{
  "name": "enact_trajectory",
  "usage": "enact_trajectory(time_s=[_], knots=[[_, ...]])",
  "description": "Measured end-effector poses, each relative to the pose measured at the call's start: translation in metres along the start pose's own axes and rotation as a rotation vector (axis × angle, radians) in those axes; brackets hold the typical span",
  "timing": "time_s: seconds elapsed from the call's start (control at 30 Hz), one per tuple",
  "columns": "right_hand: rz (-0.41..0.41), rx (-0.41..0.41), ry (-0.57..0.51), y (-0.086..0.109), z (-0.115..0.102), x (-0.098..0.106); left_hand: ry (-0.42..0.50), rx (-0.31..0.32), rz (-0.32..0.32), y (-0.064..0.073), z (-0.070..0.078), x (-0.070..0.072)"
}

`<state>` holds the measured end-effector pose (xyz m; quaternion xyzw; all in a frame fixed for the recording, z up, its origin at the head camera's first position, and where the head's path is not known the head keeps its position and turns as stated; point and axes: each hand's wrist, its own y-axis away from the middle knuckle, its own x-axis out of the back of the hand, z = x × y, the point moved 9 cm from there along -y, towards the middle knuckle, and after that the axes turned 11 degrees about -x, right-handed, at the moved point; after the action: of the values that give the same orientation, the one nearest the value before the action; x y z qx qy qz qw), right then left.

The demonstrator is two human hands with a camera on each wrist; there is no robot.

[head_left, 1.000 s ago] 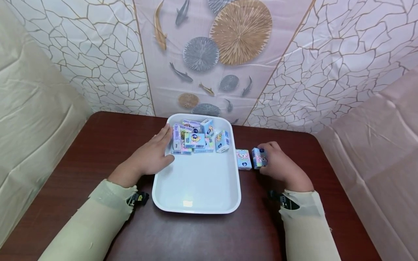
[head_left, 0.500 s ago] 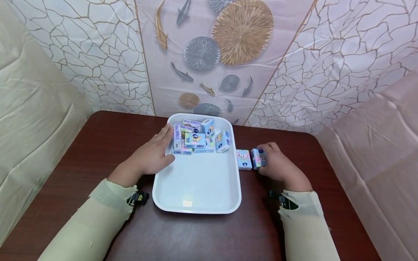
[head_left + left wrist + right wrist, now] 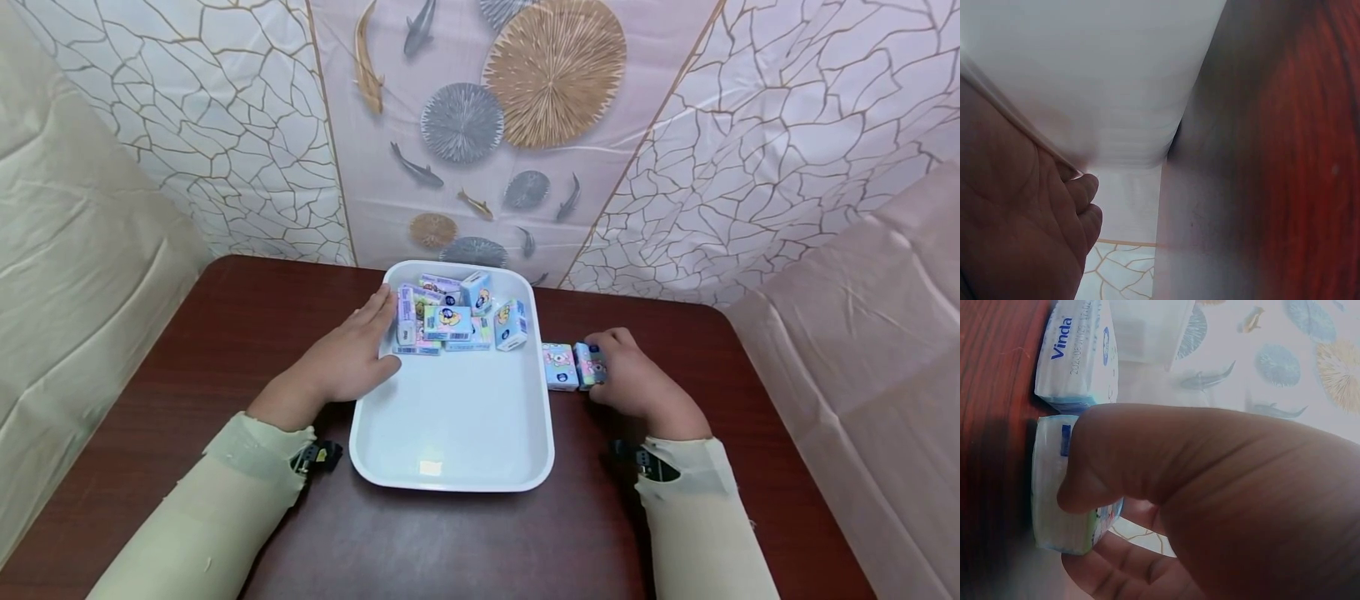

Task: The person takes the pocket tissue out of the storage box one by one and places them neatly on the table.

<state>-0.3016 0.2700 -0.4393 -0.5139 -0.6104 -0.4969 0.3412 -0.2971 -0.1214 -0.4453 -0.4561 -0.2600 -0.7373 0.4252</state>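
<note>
My right hand (image 3: pixel 641 379) grips a small tissue pack (image 3: pixel 588 367) on the table, right of the white tray (image 3: pixel 450 417). In the right wrist view the thumb lies across the near end of this pack, with fingers on its far side. A second tissue pack (image 3: pixel 559 367), printed Vinda, lies between it and the tray wall; the two sit side by side with edges close together. My left hand (image 3: pixel 348 354) rests on the tray's left rim, fingers straight along it and thumb over the inside. Several blue and purple tissue packs (image 3: pixel 447 322) lie loosely piled at the tray's far end.
The dark red-brown table (image 3: pixel 465 550) carries the tray near its middle. A patterned cloth backdrop (image 3: pixel 465 200) rises behind the table's far edge. Pale fabric walls (image 3: pixel 862 333) stand at both sides.
My right hand has slid its tissue pack slightly left, narrowing the gap to the neighbouring pack. The left hand, the tray and its pile stay as they were.
</note>
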Motion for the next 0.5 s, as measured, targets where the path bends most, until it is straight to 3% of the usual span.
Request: enact_trajectory(time_s=[0.5], knots=[[-0.008,0.006,0.008,-0.0014,-0.0013,-0.0025,0.002,0.009,-0.001,-0.0001,-0.0007,0.0010]])
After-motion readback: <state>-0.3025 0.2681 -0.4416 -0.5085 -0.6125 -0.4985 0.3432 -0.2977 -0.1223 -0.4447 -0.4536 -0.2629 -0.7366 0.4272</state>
